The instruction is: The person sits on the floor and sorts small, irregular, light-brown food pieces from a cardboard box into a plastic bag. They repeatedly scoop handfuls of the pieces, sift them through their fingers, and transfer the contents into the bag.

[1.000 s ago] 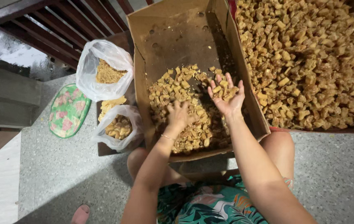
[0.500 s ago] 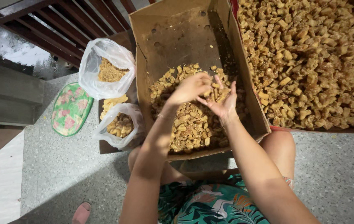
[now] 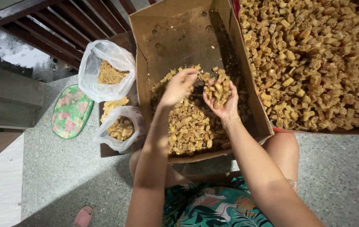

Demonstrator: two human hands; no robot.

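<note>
A brown cardboard box (image 3: 175, 33) rests on my lap, its near half holding a heap of small golden-brown chunks (image 3: 190, 126). Above that heap my right hand (image 3: 222, 101) is cupped palm up, filled with a scoop of the chunks. My left hand (image 3: 178, 87) hovers just left of it, fingers loosely curled, touching the pieces at the edge of the scoop. Both forearms reach forward from the bottom of the view.
A much larger container (image 3: 314, 63) full of the same chunks lies to the right. On the left, two clear plastic bags (image 3: 108, 71) (image 3: 120, 126) hold crumbs and chunks. A green floral mat (image 3: 70, 111) lies on the speckled floor. Dark wooden railing (image 3: 53, 25) runs along the top left.
Both hands were spread flat on the heap. They then came together and lifted, the right one turning palm up with a scoop of chunks.
</note>
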